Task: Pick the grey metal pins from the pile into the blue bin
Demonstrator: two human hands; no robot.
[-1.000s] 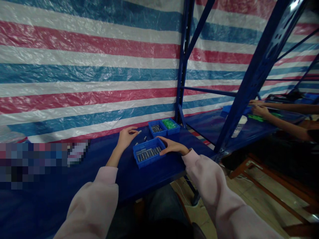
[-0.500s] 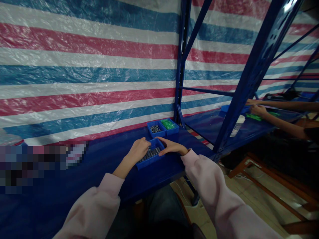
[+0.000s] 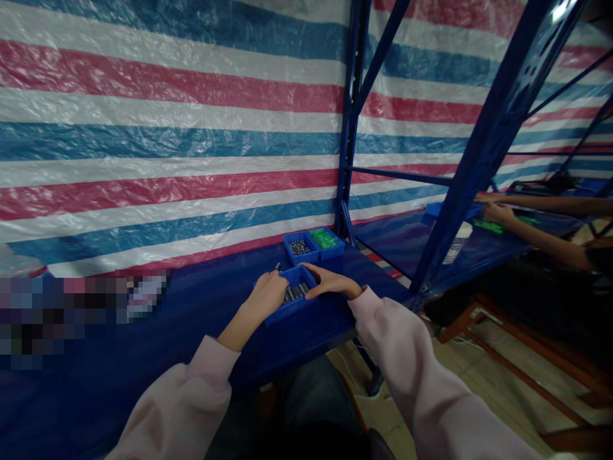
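A blue plastic bin (image 3: 280, 313) sits on the blue table before me, with several small grey metal cylinders (image 3: 297, 292) lying side by side in it. My left hand (image 3: 267, 297) is over the bin's left part, its fingers closed on one grey cylinder (image 3: 278, 266) whose tip sticks up past them. At the bin's right end is my right hand (image 3: 334, 282), thumb and fingers curved round the corner and holding the bin. The left hand hides part of the bin and its contents.
Behind the bin stand two joined blue bins, one with small metal parts (image 3: 300, 247), one with green pieces (image 3: 324, 239). A blue rack post (image 3: 460, 172) rises at right. Beyond it are another person's hands (image 3: 498, 212) and a white bottle (image 3: 458, 243).
My left hand has lifted and turned slightly, and a grey cylinder now shows above its fingers. My right hand stays on the bin.
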